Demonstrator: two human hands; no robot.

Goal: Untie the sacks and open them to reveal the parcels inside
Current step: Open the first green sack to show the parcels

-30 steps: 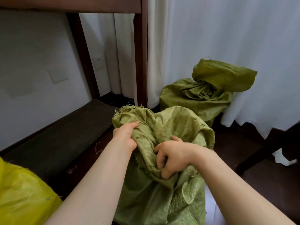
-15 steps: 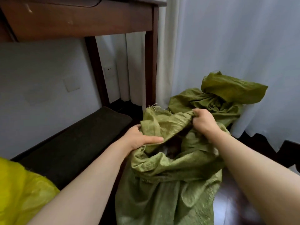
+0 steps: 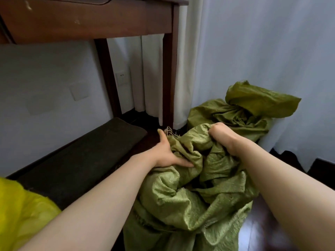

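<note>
Green sack (image 3: 190, 192) gripped at its crumpled mouth on the dark floor (image 3: 259, 230).

The rim is clutched by the left hand (image 3: 166, 153) and right hand (image 3: 222, 136), fingers closed on the fabric. A second green sack (image 3: 241, 113) is seen behind, against the white curtain (image 3: 253, 51).

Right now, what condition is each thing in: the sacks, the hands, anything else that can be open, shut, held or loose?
Near green sack: mouth loosened and crumpled, gripped by both hands; no parcel visible inside.
Far green sack: slumped against the curtain, top flopped over, untouched.
Yellow sack: only a corner shows; state unclear.
Left hand: closed on the near sack's rim.
Right hand: fisted around the rim's far side.
Curtain: hanging drawn, down to the floor.
</note>
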